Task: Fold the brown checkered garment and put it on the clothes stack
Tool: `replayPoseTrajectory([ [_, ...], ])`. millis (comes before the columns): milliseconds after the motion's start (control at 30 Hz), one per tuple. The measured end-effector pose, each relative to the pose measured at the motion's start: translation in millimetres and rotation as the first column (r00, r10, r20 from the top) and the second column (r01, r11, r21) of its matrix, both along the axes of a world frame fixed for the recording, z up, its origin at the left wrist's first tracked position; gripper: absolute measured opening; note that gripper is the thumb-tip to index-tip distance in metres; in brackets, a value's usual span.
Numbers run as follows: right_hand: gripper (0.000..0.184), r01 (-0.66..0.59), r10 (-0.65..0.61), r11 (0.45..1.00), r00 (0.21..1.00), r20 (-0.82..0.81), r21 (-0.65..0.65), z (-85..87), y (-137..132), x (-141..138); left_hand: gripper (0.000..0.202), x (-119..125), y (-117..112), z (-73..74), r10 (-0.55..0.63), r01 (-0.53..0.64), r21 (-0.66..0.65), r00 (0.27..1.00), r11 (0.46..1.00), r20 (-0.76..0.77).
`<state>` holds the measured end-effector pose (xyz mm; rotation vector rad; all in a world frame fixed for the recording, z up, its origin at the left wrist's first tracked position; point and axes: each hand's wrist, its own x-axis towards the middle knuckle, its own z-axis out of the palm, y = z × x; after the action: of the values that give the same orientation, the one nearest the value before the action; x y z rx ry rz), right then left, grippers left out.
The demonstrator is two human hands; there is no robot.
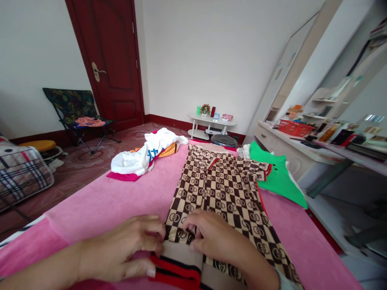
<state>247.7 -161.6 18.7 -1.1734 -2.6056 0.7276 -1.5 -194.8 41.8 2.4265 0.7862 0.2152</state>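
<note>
Nearby, the left hand (136,243) pinches red-banded beige cloth (180,254); the right hand (213,235) curls over the checkered garment (222,187), its grip unclear.

Premises: a home, apparently a bedroom. Evidence noted: pink-covered bed (121,201); dark-red panelled door (113,52); camouflage folding chair (69,105); white desk (272,141) carrying toiletry-type bottles (329,131); potted flowers (205,108) on a low white stand (210,119).

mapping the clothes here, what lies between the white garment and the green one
In the head view, the checkered garment lies between them, with pink cover showing between it and the white garment.
</note>
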Motion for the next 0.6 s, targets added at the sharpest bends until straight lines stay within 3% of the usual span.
replayPoseTrajectory([
  [133,0.032,-0.036,0.035,0.999,0.999,0.020,0.037,-2.0,-3,-3,0.018,13,13,7.6,0.037,-0.036,0.079,0.999,0.996,-0.018],
  [233,0.031,-0.063,0.062,0.997,0.998,0.025,0.035,-1.1,-3,-4,0.028,36,45,2.7,0.131,-0.127,0.132,0.991,0.983,-0.021],
  [300,0.032,-0.066,0.065,0.997,0.998,0.027,0.028,-1.5,-3,-4,0.027,58,77,-6.8,0.187,-0.191,0.158,0.982,0.969,0.036],
  [367,0.032,-0.058,0.057,0.998,0.998,0.029,0.024,-3.7,-4,-4,0.039,83,112,-20.0,0.266,-0.281,0.208,0.959,0.937,0.100],
  [500,0.034,-0.026,0.026,0.999,0.999,-0.022,0.025,-11.0,-6,-1,0.063,126,176,-48.2,0.471,-0.470,0.208,0.881,0.858,0.051],
  [600,0.037,-0.023,0.023,1.000,0.999,-0.031,-0.004,-13.0,-5,1,0.069,143,209,-66.4,0.519,-0.510,0.209,0.855,0.834,0.016],
])
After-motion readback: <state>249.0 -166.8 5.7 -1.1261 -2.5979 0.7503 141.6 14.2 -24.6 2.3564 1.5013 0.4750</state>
